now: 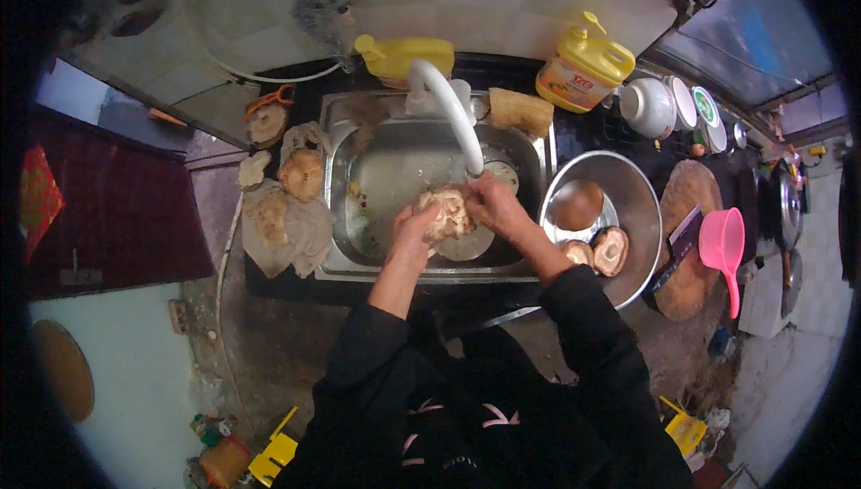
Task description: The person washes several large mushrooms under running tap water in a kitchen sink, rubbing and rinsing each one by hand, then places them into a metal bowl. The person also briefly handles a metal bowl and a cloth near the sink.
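Over the stainless steel sink, my left hand holds a pale brown, knobbly thing, perhaps a large mushroom. My right hand is beside it, just under the mouth of the white curved faucet; whether its fingers grip anything is hidden. Below the held piece a pale round thing lies in the sink. At the right, a large steel bowl holds a brown round piece and cut mushroom-like pieces.
Left of the sink, brown round pieces rest on a grey cloth. Yellow jugs stand behind. A wooden board with a dark-bladed cleaver and a pink dipper is right of the bowl.
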{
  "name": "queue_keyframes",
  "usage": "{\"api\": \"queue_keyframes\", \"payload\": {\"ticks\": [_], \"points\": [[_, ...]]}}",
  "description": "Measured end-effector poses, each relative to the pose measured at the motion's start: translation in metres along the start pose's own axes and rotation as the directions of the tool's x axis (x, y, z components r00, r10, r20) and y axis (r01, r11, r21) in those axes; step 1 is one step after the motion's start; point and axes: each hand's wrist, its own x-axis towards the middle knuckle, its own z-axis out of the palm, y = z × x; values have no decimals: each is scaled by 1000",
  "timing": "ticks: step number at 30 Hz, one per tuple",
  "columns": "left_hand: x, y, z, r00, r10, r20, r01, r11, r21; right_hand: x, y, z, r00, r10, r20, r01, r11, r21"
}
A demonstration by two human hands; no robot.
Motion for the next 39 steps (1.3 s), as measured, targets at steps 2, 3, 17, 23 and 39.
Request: {"api": "queue_keyframes", "payload": {"ticks": [2,3,17,23,39], "points": [[-2,3,4,1000,2,3,-2,999,-53,-3,5,-5,987,160,-27,-157,983,90],[-3,4,5,1000,-2,-1,1,999,-51,-3,6,-4,992,119,-37,-117,991,59],[1,-5,8,984,176,12,-172,939,298,-1,-13,-3,983,-48,177,81,980,-184],[9,-23,-1,940,331,84,-329,813,481,0,10,-8,977,208,52,-209,978,11],[6,-8,0,862,466,201,-414,418,808,-6,-11,12,861,398,317,-452,312,836]]}}
